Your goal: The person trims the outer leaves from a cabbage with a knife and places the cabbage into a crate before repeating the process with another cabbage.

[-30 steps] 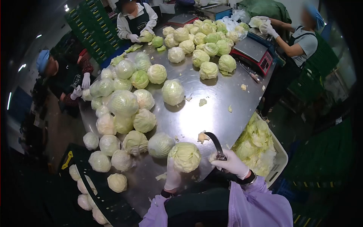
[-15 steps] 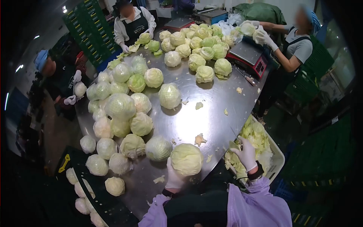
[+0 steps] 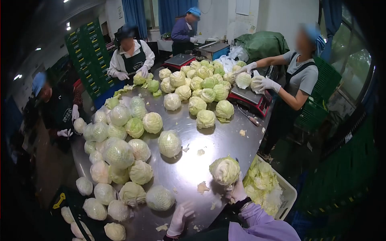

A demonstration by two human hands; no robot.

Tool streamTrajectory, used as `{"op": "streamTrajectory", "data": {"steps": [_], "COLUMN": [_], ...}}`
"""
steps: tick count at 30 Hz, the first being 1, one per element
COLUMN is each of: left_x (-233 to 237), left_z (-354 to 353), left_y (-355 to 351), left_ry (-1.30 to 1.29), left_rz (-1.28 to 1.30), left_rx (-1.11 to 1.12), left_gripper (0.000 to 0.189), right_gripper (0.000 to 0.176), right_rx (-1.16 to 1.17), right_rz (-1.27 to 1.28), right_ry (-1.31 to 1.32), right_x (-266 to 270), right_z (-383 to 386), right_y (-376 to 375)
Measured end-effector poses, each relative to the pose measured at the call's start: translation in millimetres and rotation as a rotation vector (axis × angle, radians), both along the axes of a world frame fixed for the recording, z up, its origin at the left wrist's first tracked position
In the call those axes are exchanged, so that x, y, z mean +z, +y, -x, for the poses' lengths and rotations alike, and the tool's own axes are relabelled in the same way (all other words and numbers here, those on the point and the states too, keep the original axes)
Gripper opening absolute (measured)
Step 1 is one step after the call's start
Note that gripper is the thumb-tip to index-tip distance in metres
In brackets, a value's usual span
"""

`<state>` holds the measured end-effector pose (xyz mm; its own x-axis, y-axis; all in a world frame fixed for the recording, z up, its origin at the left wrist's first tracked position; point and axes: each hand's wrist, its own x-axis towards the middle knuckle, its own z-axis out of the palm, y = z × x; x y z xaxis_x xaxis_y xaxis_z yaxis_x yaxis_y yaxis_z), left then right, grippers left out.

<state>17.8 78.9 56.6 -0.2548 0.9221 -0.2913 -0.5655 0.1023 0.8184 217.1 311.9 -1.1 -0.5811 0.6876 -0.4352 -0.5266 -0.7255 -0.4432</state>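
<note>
- The person's right hand [image 3: 237, 192] holds a loose-leaved cabbage [image 3: 224, 170] near the near right edge of the steel table [image 3: 193, 166], gripping its lower right side, probably so the palm bears the weight and the top is left uncovered.
- Some right fingers press against the leaves; the rest are hidden behind the cabbage, so how tightly they grip cannot be told.
- The left hand [image 3: 181, 218] holds nothing, its fingers loosely spread, just beside a netted cabbage [image 3: 160, 198]; it seems free to lend support.
- A pale cabbage scrap [image 3: 203, 187] lies on bare steel between that netted cabbage and the held one.
- A white plastic crate [image 3: 288, 203] full of loose leaves [image 3: 259, 182] stands against the table's right side, presumably near the right hand to spare reaching.
- Film-wrapped cabbages [image 3: 117, 152] crowd the table's left side, well apart from the bare cabbages [image 3: 197, 82] at the far end; the gap likely keeps the two kinds from mixing.
- A red digital scale [image 3: 257, 103] sits before a co-worker [image 3: 300, 78], seemingly for easy reach.
</note>
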Motion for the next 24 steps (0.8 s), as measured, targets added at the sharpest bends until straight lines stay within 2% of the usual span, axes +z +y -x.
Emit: {"op": "streamTrajectory", "data": {"steps": [1, 3, 4, 7, 9, 10, 11, 14, 16, 17, 19, 20, 21, 23, 24], "left_x": [-4, -8, -17, -26, -27, -26, -26, -23, -23, -25, -30, -29, -32, -44, -34], "left_z": [0, 1, 3, 8, 12, 14, 16, 17, 17, 19, 25, 27, 29, 29, 28], "left_y": [-1, -3, -5, -5, 0, 1, 4, 12, 17, 20, 17, 17, 18, 18, 26], "left_ry": [-0.001, -0.057, -0.185, -0.085, -0.085, -0.077, -0.068, -0.051, 0.011, 0.082, 0.072, 0.118, 0.163, 0.194, 0.225], "left_rz": [0.043, 0.096, 0.140, 0.148, 0.166, 0.170, 0.175, 0.160, 0.158, 0.141, 0.195, 0.205, 0.213, 0.242, 0.260], "left_rx": [0.009, 0.026, 0.030, 0.089, 0.117, 0.123, 0.130, 0.119, 0.096, 0.076, 0.071, 0.049, 0.022, 0.035, 0.063], "left_gripper": [0.058, 0.058, 0.051, 0.047, 0.047, 0.047, 0.046, 0.044, 0.042, 0.040, 0.041, 0.046, 0.053, 0.052, 0.055], "right_gripper": [0.073, 0.070, 0.067, 0.058, 0.054, 0.052, 0.049, 0.046, 0.047, 0.043, 0.043, 0.046, 0.047, 0.049, 0.052], "right_rx": [-0.008, -0.087, -0.061, -0.022, -0.164, -0.186, -0.122, -0.080, -0.057, -0.146, -0.423, -0.258, -0.333, 0.085, 0.197], "right_rz": [-0.018, -0.139, -0.099, -0.060, -0.145, -0.105, -0.041, -0.136, -0.267, -0.278, -0.511, -0.519, -0.697, -0.862, -0.981], "right_ry": [-0.024, -0.069, -0.074, -0.134, -0.301, -0.341, -0.227, -0.236, -0.344, -0.357, -0.496, -0.579, -0.569, -0.682, -0.689], "right_x": [6, 17, 18, 13, 16, 17, 18, -1, 4, 14, 38, 77, 63, 80, 79], "right_z": [2, 15, 17, 36, 61, 71, 78, 111, 116, 119, 137, 136, 158, 192, 214], "right_y": [22, 68, 88, 138, 160, 175, 190, 254, 263, 256, 235, 206, 203, 172, 162]}}
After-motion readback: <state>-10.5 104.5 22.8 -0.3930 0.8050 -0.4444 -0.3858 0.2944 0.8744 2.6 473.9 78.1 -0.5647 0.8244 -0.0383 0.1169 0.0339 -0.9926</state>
